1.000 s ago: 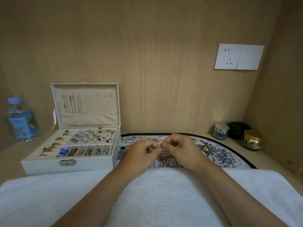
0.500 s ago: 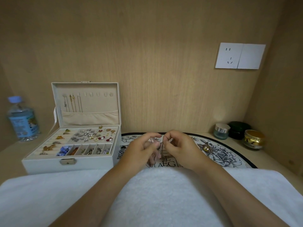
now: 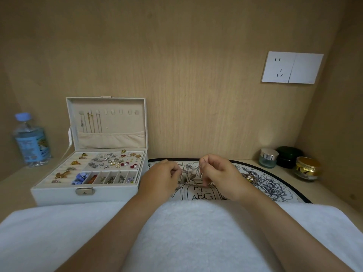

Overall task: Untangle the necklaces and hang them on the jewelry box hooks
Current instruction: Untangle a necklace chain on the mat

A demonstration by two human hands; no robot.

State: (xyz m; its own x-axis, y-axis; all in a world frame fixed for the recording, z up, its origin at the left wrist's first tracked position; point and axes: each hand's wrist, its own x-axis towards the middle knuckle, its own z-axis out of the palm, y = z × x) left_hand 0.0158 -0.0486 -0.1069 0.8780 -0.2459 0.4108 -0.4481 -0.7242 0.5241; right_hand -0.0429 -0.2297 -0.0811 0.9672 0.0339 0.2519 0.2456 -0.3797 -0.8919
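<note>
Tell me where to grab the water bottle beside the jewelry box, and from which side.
Probably the labelled middle of the water bottle, from the front. It stands upright with a round body; the wall is behind it and the jewelry box to its right.

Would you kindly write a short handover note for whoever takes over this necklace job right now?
Left hand: pinches a fine chain over the mat.
Right hand: pinches the same chain, apart from the left.
Box stands open at left; three necklaces hang from its lid hooks, the other hooks bare.
Left to do: finish untangling this chain and hang it on a free hook.
The chain barely shows, so any knots cannot be judged.
</note>
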